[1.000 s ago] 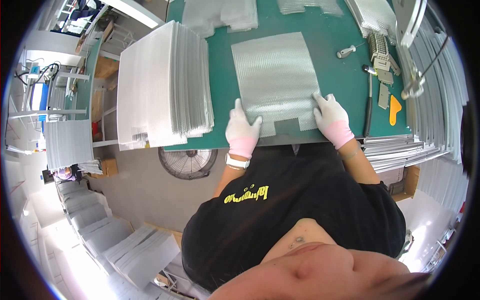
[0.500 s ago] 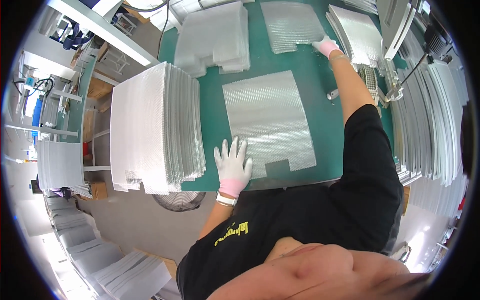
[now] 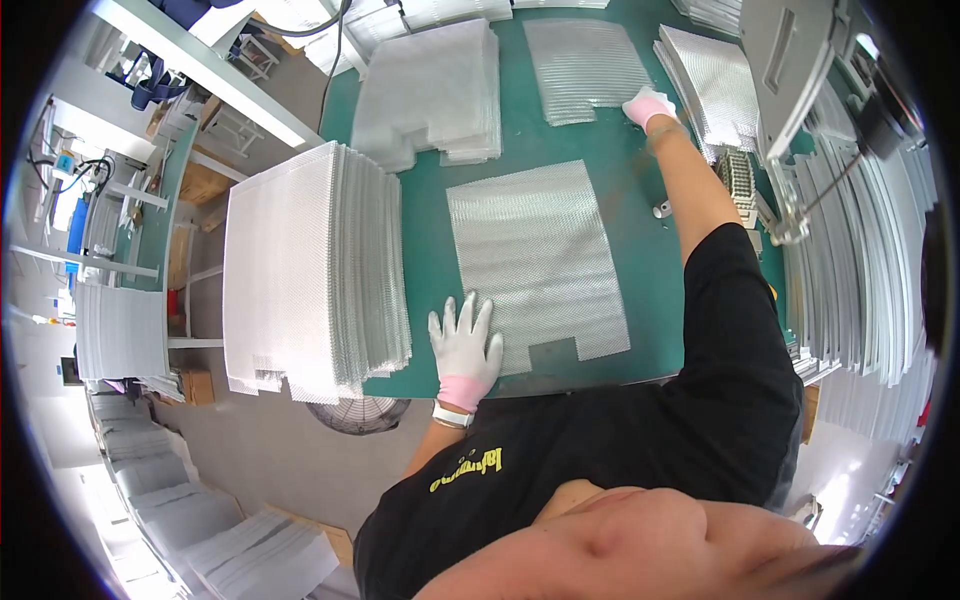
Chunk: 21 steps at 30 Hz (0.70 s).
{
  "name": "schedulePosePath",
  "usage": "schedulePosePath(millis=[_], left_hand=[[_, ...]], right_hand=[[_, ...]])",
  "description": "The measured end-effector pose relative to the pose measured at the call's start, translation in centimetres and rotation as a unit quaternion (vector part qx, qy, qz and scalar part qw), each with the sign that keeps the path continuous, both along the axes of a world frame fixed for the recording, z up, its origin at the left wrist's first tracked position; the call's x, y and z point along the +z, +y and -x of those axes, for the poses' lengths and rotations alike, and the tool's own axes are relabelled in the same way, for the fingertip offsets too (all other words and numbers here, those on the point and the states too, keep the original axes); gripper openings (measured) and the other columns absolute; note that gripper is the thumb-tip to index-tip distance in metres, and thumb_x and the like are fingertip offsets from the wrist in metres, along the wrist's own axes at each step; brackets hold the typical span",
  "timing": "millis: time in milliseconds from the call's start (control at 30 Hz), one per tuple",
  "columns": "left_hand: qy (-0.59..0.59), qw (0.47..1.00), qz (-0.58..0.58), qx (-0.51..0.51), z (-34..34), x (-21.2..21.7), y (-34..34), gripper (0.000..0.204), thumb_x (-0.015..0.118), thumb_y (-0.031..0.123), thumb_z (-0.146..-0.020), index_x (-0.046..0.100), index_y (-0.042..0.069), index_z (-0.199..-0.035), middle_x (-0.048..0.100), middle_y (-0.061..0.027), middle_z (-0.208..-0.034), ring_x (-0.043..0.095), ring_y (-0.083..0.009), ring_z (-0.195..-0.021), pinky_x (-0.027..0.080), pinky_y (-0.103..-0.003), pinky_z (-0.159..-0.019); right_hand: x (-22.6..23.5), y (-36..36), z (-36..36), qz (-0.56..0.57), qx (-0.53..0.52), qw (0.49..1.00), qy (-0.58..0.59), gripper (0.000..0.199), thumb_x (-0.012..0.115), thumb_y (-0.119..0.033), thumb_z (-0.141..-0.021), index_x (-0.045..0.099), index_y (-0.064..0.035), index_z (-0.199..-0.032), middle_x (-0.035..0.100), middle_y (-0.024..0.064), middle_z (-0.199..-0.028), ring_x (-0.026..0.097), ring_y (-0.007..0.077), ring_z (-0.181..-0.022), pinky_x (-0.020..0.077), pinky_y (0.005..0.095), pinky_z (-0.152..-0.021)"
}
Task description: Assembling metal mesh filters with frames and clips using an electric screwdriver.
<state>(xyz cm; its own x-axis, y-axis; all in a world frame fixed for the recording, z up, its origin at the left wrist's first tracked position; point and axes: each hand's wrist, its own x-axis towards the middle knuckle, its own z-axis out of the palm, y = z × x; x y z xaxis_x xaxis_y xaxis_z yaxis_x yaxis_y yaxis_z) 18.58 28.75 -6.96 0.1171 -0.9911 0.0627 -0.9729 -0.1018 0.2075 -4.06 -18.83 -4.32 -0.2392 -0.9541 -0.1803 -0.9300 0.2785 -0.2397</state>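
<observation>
A silvery, translucent honeycomb-textured sheet [image 3: 535,260] with a notch in its near edge lies flat on the green tabletop [image 3: 430,230]. Beside its near left corner rests my left hand [image 3: 465,345], gloved in white and pink, fingers spread and nothing held. My right arm reaches to the far right. There my right hand [image 3: 650,106], also gloved, is at the near right corner of another ribbed translucent sheet [image 3: 585,65]. Its fingers look bunched together; whatever is between them is hidden.
A tall stack of sheets [image 3: 290,270] stands left, a lower pile [image 3: 425,85] behind it. Another pile [image 3: 710,80] lies far right, near a metal machine arm [image 3: 795,80]. Many sheets [image 3: 860,260] stand along the right. A fan [image 3: 358,415] sits below the table edge.
The whole view has shifted slightly, so the table appears lower. My right hand has drawn its fingers in at the far sheet's corner. My left hand stays by the near sheet.
</observation>
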Motion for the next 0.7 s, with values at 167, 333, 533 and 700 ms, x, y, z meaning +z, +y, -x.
schedulePosePath(millis=[167, 333, 533, 700], left_hand=[[-0.01, 1.0, 0.02, 0.007, 0.0, -0.3, 0.4, 0.057, 0.059, 0.034, -0.088, 0.053, 0.013, -0.141, 0.045, -0.0145, -0.148, 0.038, -0.0428, -0.138, 0.021, -0.062, -0.116], [-0.001, 1.0, 0.023, 0.006, -0.1, -0.7, 0.4, 0.056, 0.059, 0.034, -0.088, 0.054, 0.013, -0.14, 0.046, -0.0149, -0.148, 0.038, -0.0428, -0.138, 0.021, -0.062, -0.116], [-0.005, 1.0, 0.026, 0.015, -0.1, -0.6, 0.9, 0.057, 0.059, 0.034, -0.088, 0.053, 0.013, -0.141, 0.045, -0.0149, -0.148, 0.038, -0.0428, -0.138, 0.021, -0.061, -0.116], [-0.006, 1.0, 0.022, -0.002, -0.2, -1.0, 0.4, 0.058, 0.059, 0.034, -0.089, 0.052, 0.013, -0.142, 0.044, -0.0147, -0.15, 0.037, -0.0421, -0.139, 0.019, -0.061, -0.117]], right_hand=[[1.5, 0.9, -1.1, -0.064, 0.05, 0.997, 0.02, 0.066, 0.069, -0.04, -0.078, 0.058, -0.0146, -0.138, 0.054, 0.016, -0.145, 0.054, 0.0338, -0.132, 0.0364, 0.0592, -0.11], [3.9, 1.3, -2.0, 0.056, 0.014, 0.998, 0.037, 0.072, 0.069, -0.038, -0.079, 0.049, -0.0202, -0.145, 0.05, 0.0136, -0.147, 0.05, 0.0325, -0.135, 0.031, 0.0611, -0.112], [6.4, 0.7, -2.7, 0.155, 0.035, 0.987, -0.009, 0.084, 0.072, -0.045, -0.08, 0.036, -0.0265, -0.153, 0.051, 0.0143, -0.143, 0.052, 0.03, -0.132, 0.0381, 0.0532, -0.109], [2.6, -6.9, 2.6, 0.001, -0.025, 0.864, -0.503, 0.079, 0.071, -0.026, -0.089, 0.029, -0.0234, -0.157, 0.063, 0.0122, -0.125, 0.063, 0.0207, -0.112, 0.0516, 0.0378, -0.094]])
